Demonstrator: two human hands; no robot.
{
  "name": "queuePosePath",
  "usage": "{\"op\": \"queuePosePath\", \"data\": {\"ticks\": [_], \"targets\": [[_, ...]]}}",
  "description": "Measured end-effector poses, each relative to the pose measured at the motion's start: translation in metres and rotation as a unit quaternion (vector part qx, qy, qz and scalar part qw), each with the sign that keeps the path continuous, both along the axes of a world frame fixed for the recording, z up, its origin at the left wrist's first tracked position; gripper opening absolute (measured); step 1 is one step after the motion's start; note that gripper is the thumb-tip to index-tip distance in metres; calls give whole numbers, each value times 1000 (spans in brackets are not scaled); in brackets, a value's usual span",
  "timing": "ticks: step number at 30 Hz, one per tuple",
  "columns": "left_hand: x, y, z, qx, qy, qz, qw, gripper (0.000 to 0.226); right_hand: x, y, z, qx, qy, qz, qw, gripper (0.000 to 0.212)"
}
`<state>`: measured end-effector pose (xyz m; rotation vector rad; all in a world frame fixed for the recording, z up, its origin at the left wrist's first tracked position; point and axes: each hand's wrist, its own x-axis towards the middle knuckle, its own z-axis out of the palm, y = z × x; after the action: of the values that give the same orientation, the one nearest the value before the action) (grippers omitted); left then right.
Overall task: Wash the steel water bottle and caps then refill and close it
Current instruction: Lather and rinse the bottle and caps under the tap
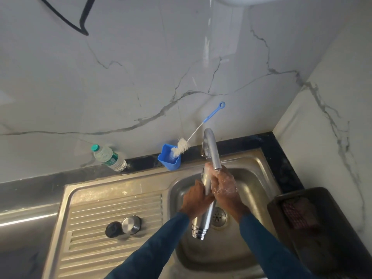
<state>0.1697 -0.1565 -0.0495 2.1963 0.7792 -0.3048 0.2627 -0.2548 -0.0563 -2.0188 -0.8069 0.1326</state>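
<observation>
At nine o'clock of the sink basin, two caps rest on the drainboard. Your left hand and soapy right hand both grip the steel bottle, held over the basin with its threaded mouth toward six o'clock.

the wall is white with thin grey lines like cracks. the bottle is shiny silver, and so is the sink, which has stripes on its flat part. one cap is silver and the other cap is black. the cup is blue. the brush has white hairs and a blue handle. the plastic bottle is clear with a green lid. the sleeves are dark blue.
</observation>
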Motion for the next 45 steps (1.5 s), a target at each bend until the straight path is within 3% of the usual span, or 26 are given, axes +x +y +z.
{"op": "queuePosePath", "data": {"ticks": [3, 6, 8, 9, 10, 14, 17, 20, 22, 24, 26, 29, 32, 35, 39, 42, 45], "targets": [[-1, 3, 1, 23, 19, -16, 999, 53, 1, -1, -6, -21, -115, 52, 992, 30], [-3, 3, 8, 39, 1, -48, 998, 69, 13, 1, 4, -148, -85, 64, 983, 34], [-6, 2, 11, 35, -18, -63, 997, 72, 19, 6, 25, -144, 153, 55, 976, 36], [-8, 2, 11, 28, -31, -63, 997, 73, 24, 6, 31, -115, 200, 41, 972, 33], [-8, 3, 13, 22, -44, -62, 997, 76, 32, 11, 36, -151, 283, 77, 944, 30], [-9, 11, 12, 14, -66, -75, 995, 100, 57, 23, 39, -25, 367, 205, 907, 19], [-11, 17, -1, -3, -63, -48, 997, 93, 67, 17, 8, 53, 443, 266, 854, 41], [-7, 12, -2, -39, -54, -16, 998, 81, 50, 18, 3, 129, 504, 110, 847, 33], [-2, 10, -1, -48, -41, -2, 998, 63, 34, 28, 4, 72, 494, -46, 865, 32], [2, 9, 3, -47, -24, 12, 999, 53, 15, 30, 12, 22, 427, -163, 889, 35], [5, 9, 3, -41, 5, 7, 999, 60, 2, 23, 11, 6, 355, -145, 924, 42], [10, 14, 6, -11, 31, -21, 999, 85, -4, -1, 9, 27, 387, -89, 918, 53], [9, 19, 10, 20, 22, -86, 996, 94, 19, -15, 14, -9, 386, -113, 915, 50], [5, 20, 12, 3, 4, -164, 987, 114, 41, -27, 18, -5, 445, -157, 882, 59], [3, 40, 18, 20, -55, -158, 986, 90, 44, -47, 28, 59, 490, -185, 850, 56], [-5, 58, 21, -147, -142, -19, 979, 56, 42, -60, 29, 121, 541, -236, 798, 48], [-1, 57, 15, -324, -184, 210, 904, 41, 30, -69, 27, 179, 607, -227, 740, 45]]}}
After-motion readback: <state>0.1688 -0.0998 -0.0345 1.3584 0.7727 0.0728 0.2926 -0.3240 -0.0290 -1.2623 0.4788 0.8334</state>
